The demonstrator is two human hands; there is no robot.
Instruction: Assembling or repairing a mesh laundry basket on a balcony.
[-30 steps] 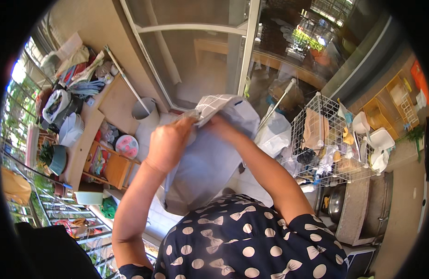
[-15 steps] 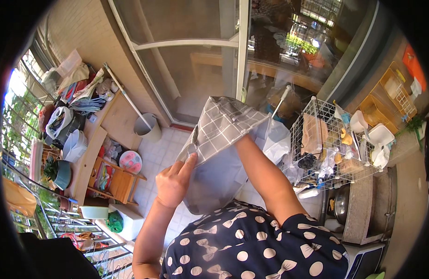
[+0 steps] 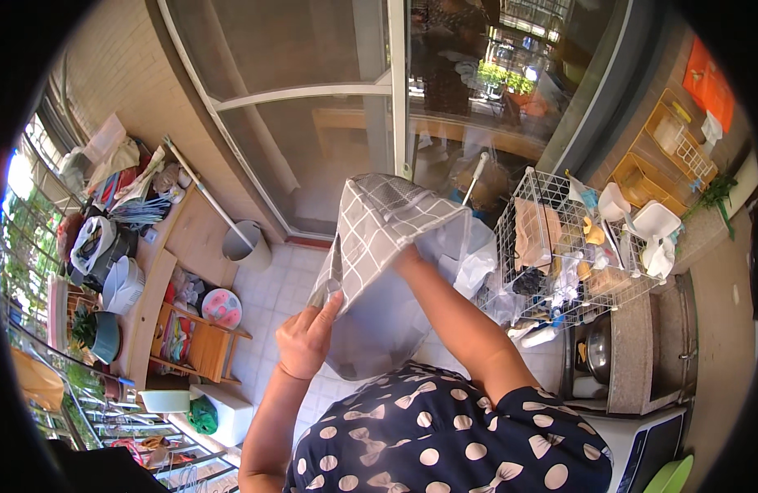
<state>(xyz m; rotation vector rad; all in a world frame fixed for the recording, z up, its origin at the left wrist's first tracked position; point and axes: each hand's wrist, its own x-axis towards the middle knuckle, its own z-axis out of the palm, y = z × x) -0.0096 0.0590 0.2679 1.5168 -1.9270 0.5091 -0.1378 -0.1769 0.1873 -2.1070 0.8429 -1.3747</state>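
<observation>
Your left hand (image 3: 307,338) pinches the lower corner of a grey, white-checked fabric cloth (image 3: 379,226), thumb and fingers clamped on the hem. Your right hand (image 3: 408,256) is tucked under the cloth near its middle, so you cannot tell whether that grip is closed on the fabric or only propping it up. The cloth hangs in the air in front of your chest, draped over the right hand, its pale inner side showing below.

By the look of it you are mid-way through opening out or folding the cloth; the next move likely calls for a second hold on a free corner, so the fabric pulls flat.

At three o'clock a white wire rack basket (image 3: 560,246) crowded with kitchen bits stands just beside your right forearm; keep that elbow in. At twelve o'clock is a glass sliding door (image 3: 313,123). At nine o'clock a low wooden shelf (image 3: 190,345) sits well apart. The white tiled floor (image 3: 272,287) between offers open room.
</observation>
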